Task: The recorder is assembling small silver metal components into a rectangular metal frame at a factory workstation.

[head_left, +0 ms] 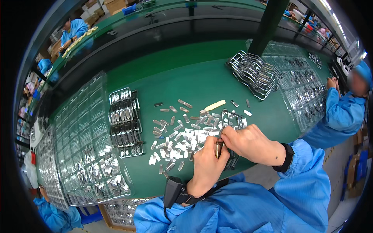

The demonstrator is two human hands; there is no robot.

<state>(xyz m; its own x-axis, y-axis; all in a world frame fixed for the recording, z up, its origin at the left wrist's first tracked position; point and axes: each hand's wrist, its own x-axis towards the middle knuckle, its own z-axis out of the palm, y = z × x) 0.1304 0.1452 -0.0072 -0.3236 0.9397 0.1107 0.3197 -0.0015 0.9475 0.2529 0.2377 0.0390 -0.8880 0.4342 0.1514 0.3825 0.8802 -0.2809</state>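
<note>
My left hand (208, 165) and my right hand (250, 145) meet at the right side of a loose spread of small oblong metal plates (186, 141). Beneath and beside them is a dark wire rack (232, 115), partly covered by my fingers. The left thumb and fingers are pinched together around something narrow that I cannot make out. My right thumb and forefinger are also pinched, at the rack's bars; what lies between them is mostly hidden. A yellow strip (215, 105) rests just beyond the plates.
Several wire racks filled with plates (126, 122) stand in a row to the left. Clear plastic trays (79, 134) lie farther left, with more trays (307, 97) at right. Stacked wire racks (254, 73) sit near a green post (270, 25). A co-worker (340, 105) is at the right.
</note>
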